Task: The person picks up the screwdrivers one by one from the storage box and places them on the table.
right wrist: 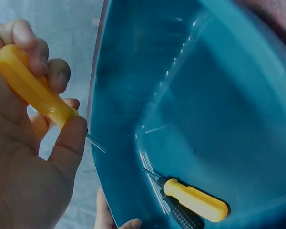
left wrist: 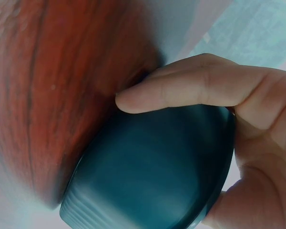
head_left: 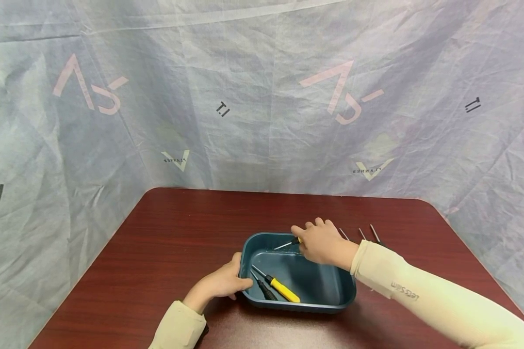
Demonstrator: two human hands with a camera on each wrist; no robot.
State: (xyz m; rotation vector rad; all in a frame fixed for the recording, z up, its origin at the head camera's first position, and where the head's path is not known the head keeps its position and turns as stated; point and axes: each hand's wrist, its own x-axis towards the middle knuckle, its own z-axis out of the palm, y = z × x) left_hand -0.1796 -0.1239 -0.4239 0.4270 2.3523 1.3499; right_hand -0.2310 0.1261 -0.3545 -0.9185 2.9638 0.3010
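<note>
A blue-green plastic bin (head_left: 305, 307) stands on the table. My left hand (head_left: 220, 282) grips its left end, thumb over the rim and fingers along the outside; the left wrist view shows the fingers against the bin's wall (left wrist: 148, 162). Above the bin's far side, my right hand (head_left: 323, 244) holds a screwdriver (right wrist: 35, 90) by its yellow handle. Its thin metal shaft points down and left over the bin. Inside, at the left, a yellow-handled screwdriver (head_left: 286, 292) and a black-handled screwdriver (head_left: 268, 292) lie side by side.
Beyond my right forearm, several metal shafts (head_left: 374, 233) show on the dark red wooden table (head_left: 148, 242); their other ends are mostly hidden by the sleeve (head_left: 419, 286). A grey printed sheet (head_left: 262, 97) hangs behind the table's far edge.
</note>
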